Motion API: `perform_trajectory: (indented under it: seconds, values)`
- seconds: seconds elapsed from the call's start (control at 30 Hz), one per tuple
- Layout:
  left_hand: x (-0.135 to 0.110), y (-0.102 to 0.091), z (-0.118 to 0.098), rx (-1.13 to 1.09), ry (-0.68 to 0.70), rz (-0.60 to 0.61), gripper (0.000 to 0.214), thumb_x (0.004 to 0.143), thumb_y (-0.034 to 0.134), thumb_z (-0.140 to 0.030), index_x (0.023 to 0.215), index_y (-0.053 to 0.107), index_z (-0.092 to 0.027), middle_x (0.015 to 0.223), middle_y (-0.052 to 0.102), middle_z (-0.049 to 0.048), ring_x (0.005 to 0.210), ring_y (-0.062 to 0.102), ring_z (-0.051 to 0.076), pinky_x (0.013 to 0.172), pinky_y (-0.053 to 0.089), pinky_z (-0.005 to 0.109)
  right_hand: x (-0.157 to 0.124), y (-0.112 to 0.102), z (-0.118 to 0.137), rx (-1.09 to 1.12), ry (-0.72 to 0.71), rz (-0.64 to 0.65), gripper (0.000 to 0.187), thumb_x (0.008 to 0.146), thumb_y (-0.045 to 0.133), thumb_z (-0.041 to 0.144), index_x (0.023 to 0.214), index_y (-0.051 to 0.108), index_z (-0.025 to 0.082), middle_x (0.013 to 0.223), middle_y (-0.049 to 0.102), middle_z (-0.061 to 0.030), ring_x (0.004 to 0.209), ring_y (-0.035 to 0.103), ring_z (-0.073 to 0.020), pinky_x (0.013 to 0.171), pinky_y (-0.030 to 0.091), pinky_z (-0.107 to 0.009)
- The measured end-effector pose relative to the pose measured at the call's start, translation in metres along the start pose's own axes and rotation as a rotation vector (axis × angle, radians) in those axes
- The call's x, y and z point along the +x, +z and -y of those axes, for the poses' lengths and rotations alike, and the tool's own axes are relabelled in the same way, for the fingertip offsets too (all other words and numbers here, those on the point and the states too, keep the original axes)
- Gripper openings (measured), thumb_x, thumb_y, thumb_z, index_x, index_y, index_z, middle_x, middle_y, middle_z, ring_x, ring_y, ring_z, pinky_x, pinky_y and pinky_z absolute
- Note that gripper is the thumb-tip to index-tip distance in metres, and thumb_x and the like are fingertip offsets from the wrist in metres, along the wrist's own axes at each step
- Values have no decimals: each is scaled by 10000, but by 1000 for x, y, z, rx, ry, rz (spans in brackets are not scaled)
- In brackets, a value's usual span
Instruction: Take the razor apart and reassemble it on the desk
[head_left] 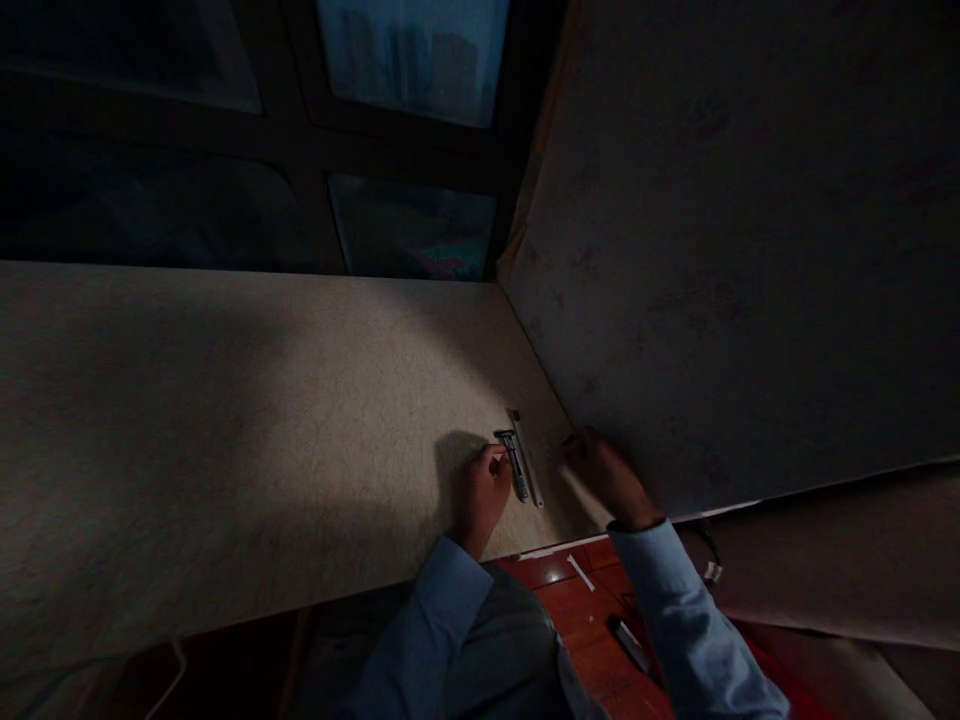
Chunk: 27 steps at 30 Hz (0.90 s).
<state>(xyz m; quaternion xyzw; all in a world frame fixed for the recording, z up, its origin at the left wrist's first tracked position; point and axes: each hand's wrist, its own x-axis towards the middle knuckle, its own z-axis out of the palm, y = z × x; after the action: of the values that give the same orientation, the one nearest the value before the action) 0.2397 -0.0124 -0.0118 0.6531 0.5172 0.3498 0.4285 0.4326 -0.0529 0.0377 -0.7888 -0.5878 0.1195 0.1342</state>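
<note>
A razor with a dark head lies on the pale tabletop. Just right of it, nearly parallel, is a thin light toothbrush with dark bristles. My left hand rests left of the razor, fingers curled, thumb and index tips close to the razor's neck. Whether they grip anything is unclear. Beside the wall, my right hand has its fingers closed on a small dark object. Shadow and the fingers hide most of that object.
A wall with a faint floral pattern borders the table on the right. Dark window frames stand behind it. Below the front edge, a white strip and a dark oblong object lie on the reddish floor.
</note>
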Motion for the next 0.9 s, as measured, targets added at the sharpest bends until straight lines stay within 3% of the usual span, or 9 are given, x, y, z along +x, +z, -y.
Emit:
perform_trajectory:
  seconds: [0.2, 0.4, 0.9]
  values:
    - [-2, -3, -3, -3, -16, 13, 206, 870, 522, -177, 983, 694, -180, 763, 727, 20, 678, 656, 130, 639, 462, 213, -14, 21, 22, 39, 167, -80, 281, 903, 549, 336, 1073, 678, 154, 836, 763, -112, 781, 725, -229, 594, 407, -251]
    - [-4, -3, 2, 19, 13, -12, 215, 867, 518, -171, 975, 703, -189, 768, 729, 18, 675, 648, 126, 652, 456, 212, -17, 25, 50, -15, 368, -109, 390, 889, 548, 470, 1127, 664, 185, 871, 767, -151, 832, 734, -291, 593, 408, -289]
    - [-5, -4, 0, -2, 25, -2, 210, 866, 528, -157, 966, 711, -177, 754, 728, 22, 652, 640, 123, 627, 441, 208, -16, 26, 50, -67, 344, -58, 382, 893, 560, 468, 1144, 650, 194, 924, 773, -154, 875, 736, -294, 606, 401, -299]
